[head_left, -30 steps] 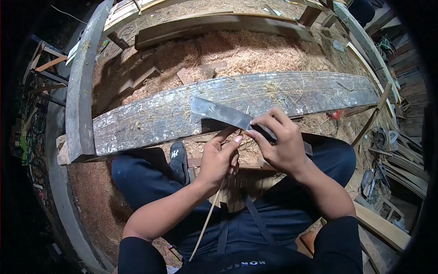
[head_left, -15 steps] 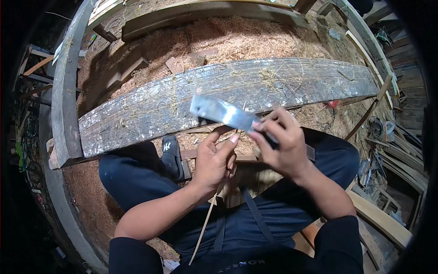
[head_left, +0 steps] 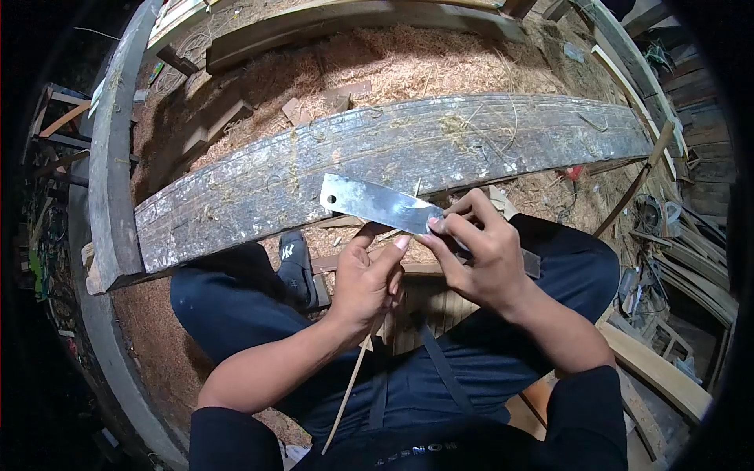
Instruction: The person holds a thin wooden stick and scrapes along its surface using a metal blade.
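Closed around a thin wooden strip (head_left: 348, 400), my left hand (head_left: 365, 275) has its thumb and fingertips near the strip's upper part. The strip's lower end slants down toward my lap, and its tip shows just past the blade. My right hand (head_left: 483, 251) grips a wide metal blade (head_left: 375, 202), shiny, with a round hole near its far left end. The blade lies across the strip just above my left thumb; its grip end is partly hidden by my right fingers. The fingertips of both hands are close together.
A long weathered plank (head_left: 259, 184) spans in front of me, with shreds of fibre on it. Wood shavings (head_left: 440, 63) cover the floor beyond. A grey beam (head_left: 110, 173) stands at the left; wooden strips (head_left: 699, 282) pile up at the right.
The blade has shifted slightly left and downward and now shows sharply instead of blurred. My right hand's fingertips have come closer to my left thumb. My left hand stays nearly still.
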Demonstrator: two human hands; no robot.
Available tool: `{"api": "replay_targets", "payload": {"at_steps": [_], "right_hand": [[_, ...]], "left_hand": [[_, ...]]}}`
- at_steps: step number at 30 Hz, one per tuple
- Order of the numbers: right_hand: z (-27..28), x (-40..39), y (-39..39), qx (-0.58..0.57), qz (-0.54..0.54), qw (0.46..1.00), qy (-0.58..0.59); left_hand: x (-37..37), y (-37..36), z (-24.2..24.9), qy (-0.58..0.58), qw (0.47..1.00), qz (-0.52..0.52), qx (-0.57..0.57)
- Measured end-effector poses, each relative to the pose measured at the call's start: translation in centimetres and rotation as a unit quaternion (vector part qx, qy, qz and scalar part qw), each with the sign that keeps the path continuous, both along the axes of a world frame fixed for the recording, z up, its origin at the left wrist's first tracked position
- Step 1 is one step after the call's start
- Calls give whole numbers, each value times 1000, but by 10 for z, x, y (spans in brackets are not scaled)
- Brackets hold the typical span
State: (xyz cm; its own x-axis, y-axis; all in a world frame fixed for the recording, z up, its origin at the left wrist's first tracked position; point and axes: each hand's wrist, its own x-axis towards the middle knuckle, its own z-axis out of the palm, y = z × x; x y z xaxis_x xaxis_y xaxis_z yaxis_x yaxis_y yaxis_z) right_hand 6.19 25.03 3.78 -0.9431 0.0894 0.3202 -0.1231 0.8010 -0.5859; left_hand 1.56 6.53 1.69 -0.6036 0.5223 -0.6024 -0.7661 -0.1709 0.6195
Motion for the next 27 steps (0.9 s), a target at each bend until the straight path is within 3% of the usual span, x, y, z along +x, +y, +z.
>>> {"api": "replay_targets", "payload": {"at_steps": [4, 8, 10, 14, 18, 22, 25, 27], "right_hand": [[-3, -3, 6, 10, -25, 1000, 2], [-1, 4, -4, -29, 33, 999, -13], [-4, -2, 4, -4, -26, 1000, -7], [0, 8, -10, -37, 39, 998, -29], [-5, 1, 0, -18, -12, 999, -35], [-5, 7, -10, -63, 62, 995, -37], [-9, 1, -2, -17, -10, 999, -33], [-5, 7, -9, -24, 40, 998, -32]], "left_hand": [[-1, 0, 6, 14, 1000, -3, 14], [-2, -2, 6, -4, 1000, -3, -27], [-3, -2, 7, 20, 999, -32, -10], [0, -2, 3, 5, 999, 9, -42], [-1, -2, 2, 27, 1000, 4, 1], [1, 0, 2, 27, 999, 16, -44], [-1, -2, -2, 36, 999, 10, 11], [0, -3, -2, 36, 999, -5, -21]]}}
